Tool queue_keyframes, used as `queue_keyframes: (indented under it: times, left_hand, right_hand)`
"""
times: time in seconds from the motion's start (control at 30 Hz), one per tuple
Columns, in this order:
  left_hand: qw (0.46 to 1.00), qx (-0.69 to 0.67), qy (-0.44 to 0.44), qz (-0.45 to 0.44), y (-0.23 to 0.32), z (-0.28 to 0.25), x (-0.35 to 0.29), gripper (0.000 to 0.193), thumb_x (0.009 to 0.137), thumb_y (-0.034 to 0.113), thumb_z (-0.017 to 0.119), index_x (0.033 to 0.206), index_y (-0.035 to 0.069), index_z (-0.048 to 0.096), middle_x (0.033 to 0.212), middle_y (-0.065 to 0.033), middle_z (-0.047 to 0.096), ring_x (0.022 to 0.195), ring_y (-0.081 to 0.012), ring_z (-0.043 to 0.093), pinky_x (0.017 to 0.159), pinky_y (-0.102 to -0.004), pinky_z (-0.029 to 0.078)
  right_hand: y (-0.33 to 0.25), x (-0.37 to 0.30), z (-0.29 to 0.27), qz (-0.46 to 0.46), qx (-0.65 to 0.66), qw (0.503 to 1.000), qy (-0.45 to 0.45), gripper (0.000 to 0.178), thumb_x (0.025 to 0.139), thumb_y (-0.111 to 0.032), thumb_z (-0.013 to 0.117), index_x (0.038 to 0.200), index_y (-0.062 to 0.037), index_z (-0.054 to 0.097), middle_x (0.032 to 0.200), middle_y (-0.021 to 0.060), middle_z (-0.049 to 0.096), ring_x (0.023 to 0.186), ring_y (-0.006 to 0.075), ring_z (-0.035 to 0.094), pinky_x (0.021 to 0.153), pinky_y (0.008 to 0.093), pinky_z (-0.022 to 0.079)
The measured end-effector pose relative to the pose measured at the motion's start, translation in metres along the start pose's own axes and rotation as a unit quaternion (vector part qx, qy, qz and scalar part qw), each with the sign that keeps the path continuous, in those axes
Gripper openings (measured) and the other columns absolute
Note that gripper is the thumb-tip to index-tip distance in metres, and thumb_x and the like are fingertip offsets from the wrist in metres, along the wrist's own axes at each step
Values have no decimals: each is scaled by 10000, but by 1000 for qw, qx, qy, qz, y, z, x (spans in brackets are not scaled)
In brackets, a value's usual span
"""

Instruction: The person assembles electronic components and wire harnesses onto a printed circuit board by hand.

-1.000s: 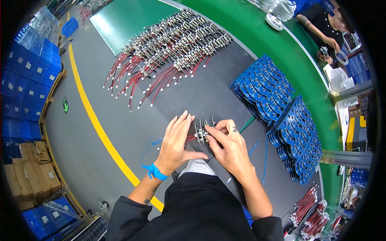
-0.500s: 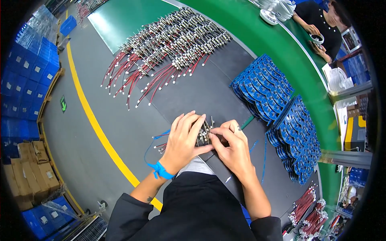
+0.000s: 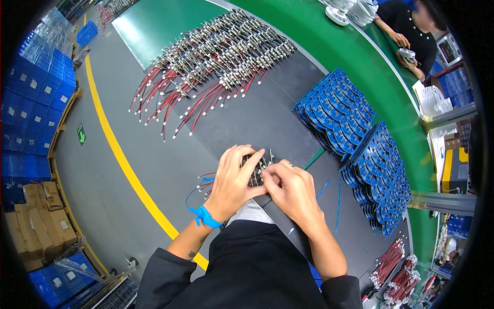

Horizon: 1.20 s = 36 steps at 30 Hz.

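Between my hands is a small stack of wired circuit boards (image 3: 264,164), with pale metal parts along the edges. My left hand (image 3: 231,177) curls around the stack from the left, thumb below and fingers over the top. Thin red leads with white plugs (image 3: 207,178) stick out beyond its outer side. A blue band (image 3: 206,218) with a cord circles my left wrist. My right hand (image 3: 294,189) pinches at the stack's right side; its fingertips are closed, and what lies between them is hidden.
Rows of wired boards (image 3: 221,56) lie at the far left of the dark mat. Blue circuit boards (image 3: 339,110) stand stacked at the right, near a green stick (image 3: 314,158). Red wire bundles (image 3: 388,265) lie lower right. Across the green bench, a person (image 3: 411,36) handles a white part.
My right hand has shifted slightly left, closer to my left hand, and pinches further in on the stack. The left hand stays nearly in place. The person opposite has turned the white part.
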<state>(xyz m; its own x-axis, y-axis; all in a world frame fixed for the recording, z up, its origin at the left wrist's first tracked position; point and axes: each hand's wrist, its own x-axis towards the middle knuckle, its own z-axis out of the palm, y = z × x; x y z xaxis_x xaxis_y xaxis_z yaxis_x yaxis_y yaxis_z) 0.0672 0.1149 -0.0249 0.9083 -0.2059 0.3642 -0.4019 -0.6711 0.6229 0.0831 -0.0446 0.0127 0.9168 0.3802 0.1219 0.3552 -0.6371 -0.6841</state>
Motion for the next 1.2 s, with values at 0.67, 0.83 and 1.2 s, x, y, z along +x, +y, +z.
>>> queue_keyframes:
  times: [0.67,0.83,1.2]
  left_hand:
    - [999,18,27,-11,0,-3,2,662,574,274,816,1133,26,565,1087,-133,514,1076,-333,493,991,-491,352]
    - [1000,17,10,1,-1,-4,5,619,567,245,807,1097,31,571,1071,-127,513,1072,-321,498,1002,-518,334]
    - [999,26,15,-19,2,0,0,779,582,251,798,1246,6,474,1114,-133,491,1114,-313,470,1022,-524,299]
  right_hand:
    - [6,2,-4,33,22,998,40,193,808,-55,591,989,3,629,858,141,602,718,317,618,644,384,491]
    - [6,3,-5,2,14,1000,21,193,809,-45,585,990,3,633,869,137,603,717,320,619,651,388,493]
    - [-5,2,-1,12,40,997,65,224,763,-110,681,965,-20,643,875,123,552,739,282,589,638,366,480]
